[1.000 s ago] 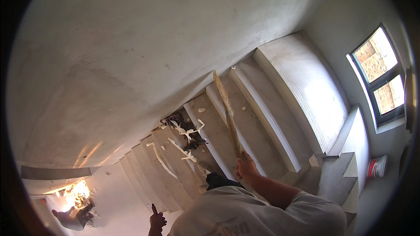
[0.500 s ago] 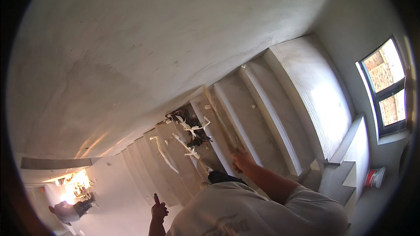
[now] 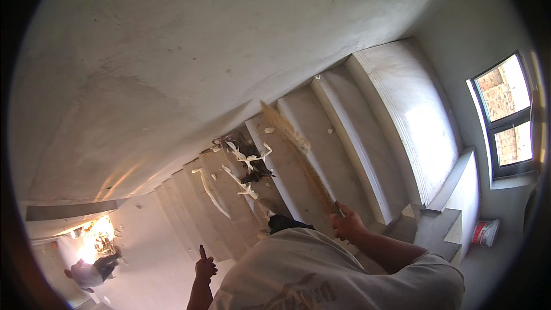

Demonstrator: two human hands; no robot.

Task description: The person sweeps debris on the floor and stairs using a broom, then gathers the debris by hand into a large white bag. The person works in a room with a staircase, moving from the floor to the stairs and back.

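Note:
My right hand (image 3: 347, 225) is closed around the handle of a long straw broom (image 3: 295, 149). The broom reaches out over the grey concrete stair steps (image 3: 344, 132), and its bristle end lies on a step near small pale scraps. A heap of white strips and dark rubbish (image 3: 247, 163) sits on the steps just left of the broom. My left hand (image 3: 205, 266) hangs low at the left, curled into a fist with the thumb sticking up and nothing in it. My pale shirt fills the lower middle.
A plastered wall (image 3: 172, 69) runs along the left of the stairs. A window (image 3: 505, 117) lights the landing at right, where a white and red bag (image 3: 485, 232) stands. Another person (image 3: 86, 272) crouches far below near a bright opening.
The broom's bristle end has swung left across the steps toward the rubbish heap. My left hand has stayed low in a fist.

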